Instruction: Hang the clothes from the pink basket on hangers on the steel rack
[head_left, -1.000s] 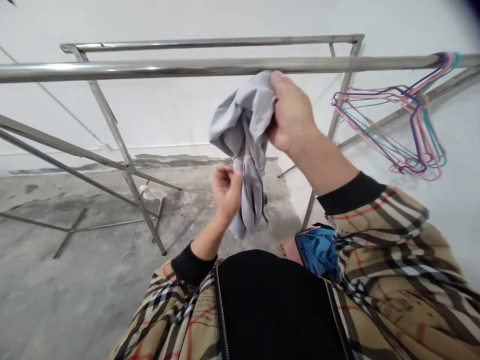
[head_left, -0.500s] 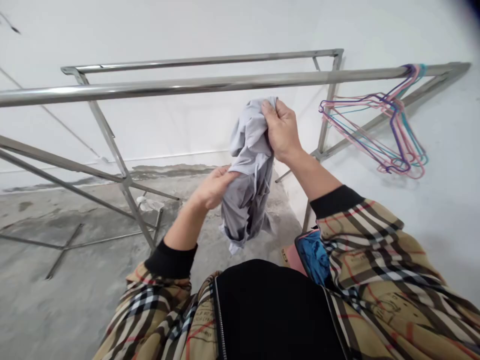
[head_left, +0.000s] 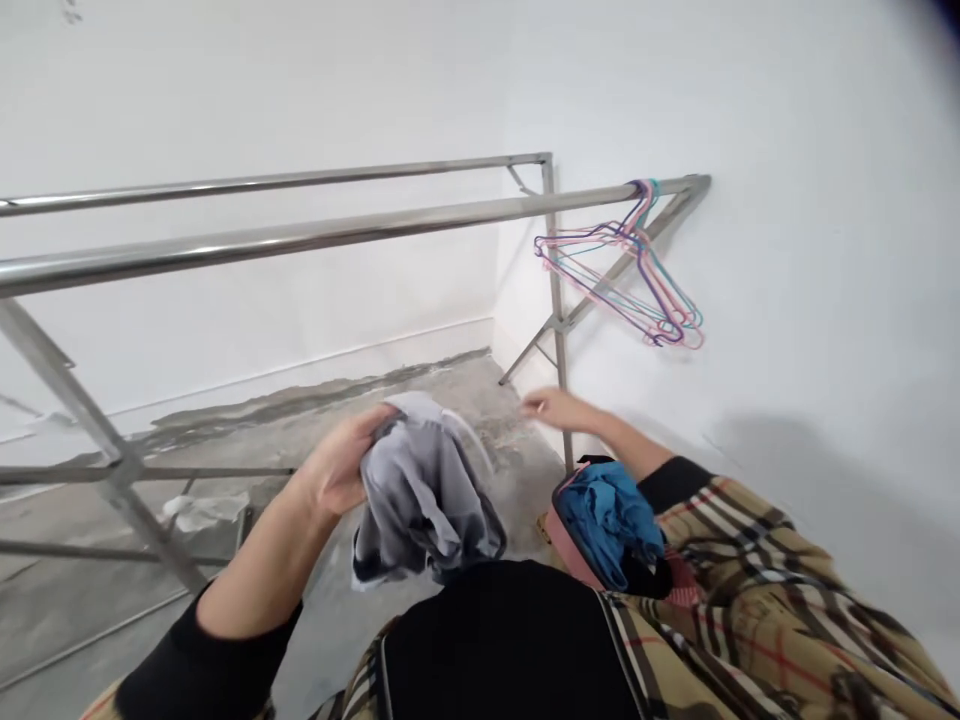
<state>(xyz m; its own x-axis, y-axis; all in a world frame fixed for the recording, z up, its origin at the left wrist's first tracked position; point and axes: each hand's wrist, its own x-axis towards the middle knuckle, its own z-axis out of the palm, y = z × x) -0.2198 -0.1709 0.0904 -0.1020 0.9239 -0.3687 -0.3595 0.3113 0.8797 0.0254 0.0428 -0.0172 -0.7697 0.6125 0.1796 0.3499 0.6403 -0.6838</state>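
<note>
My left hand grips a bunched grey garment low in front of my chest. My right hand is stretched forward to the right with its fingers extended and nothing in it, blurred by motion. It is below a bunch of coloured wire hangers that hang at the right end of the near steel rail. A pink basket with blue cloth sits under my right forearm.
A second steel rail runs behind the first, on crossed metal legs. White walls meet in a corner at the right. The concrete floor is rough, with a white scrap near the rack's leg.
My right hand let go of the grey garment and moved down and forward. My left hand now holds the garment alone, lower. The view swung right, toward the corner.
</note>
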